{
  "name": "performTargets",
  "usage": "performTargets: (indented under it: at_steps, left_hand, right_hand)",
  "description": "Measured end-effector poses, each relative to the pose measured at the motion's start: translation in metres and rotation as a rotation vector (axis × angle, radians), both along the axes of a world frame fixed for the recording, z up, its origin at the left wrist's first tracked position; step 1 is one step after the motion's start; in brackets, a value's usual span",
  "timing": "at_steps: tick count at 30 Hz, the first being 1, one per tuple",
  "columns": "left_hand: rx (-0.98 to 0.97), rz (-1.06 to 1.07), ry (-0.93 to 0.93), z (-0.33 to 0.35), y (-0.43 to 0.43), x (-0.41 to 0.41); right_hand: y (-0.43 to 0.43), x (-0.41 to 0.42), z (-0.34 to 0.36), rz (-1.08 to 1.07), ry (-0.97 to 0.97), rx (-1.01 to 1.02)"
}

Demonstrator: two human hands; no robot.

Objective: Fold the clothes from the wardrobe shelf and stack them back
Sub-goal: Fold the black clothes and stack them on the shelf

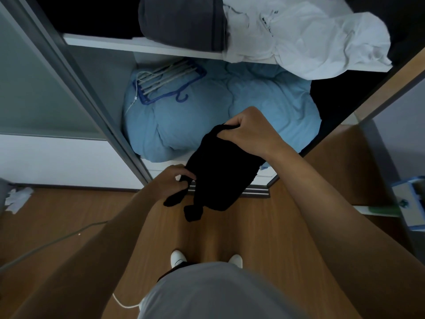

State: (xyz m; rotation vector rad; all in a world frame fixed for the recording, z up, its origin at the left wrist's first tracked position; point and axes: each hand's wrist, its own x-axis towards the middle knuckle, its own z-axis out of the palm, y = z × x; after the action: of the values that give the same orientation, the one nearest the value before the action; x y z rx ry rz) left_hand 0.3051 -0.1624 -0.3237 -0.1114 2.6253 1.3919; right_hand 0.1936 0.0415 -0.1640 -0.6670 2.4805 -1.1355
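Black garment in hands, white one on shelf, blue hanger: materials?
Black garment: soft matte fabric, hangs limp; weave too dark to tell. White garment: thin cotton-like cloth, sharp creases. Blue hanger: likely plastic, smooth moulded hook.

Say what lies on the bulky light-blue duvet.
A blue plastic drying hanger with pale rods lies on its back left. The hand-held black garment hides its near edge.

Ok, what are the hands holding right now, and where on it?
Both hold one black garment: the right hand grips its top edge, the left hand pinches its lower left side.
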Motion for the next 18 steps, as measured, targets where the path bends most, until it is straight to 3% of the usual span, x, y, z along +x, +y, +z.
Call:
performTargets:
  at_steps: [5, 8, 14, 18]
  left_hand:
    - [0.063, -0.055, -0.139, -0.003, 0.018, -0.005]
    - [0.021, -0.002, -0.105, -0.003, 0.023, -0.007]
    - [-0.135, 0.303, -0.045, -0.013, 0.009, -0.012]
    - [-0.076, 0.598, 0.002, -0.015, -0.022, -0.012]
  right_hand:
    - [-0.010, 0.000, 0.008, -0.077, 0.077, -0.029]
    - [-0.014, 0.002, 0.007, -0.120, 0.108, -0.039]
    - [-0.005, -0.003, 0.008, -0.112, 0.070, -0.097]
    - [0.016, -0.008, 0.006, -0.031, -0.001, -0.085]
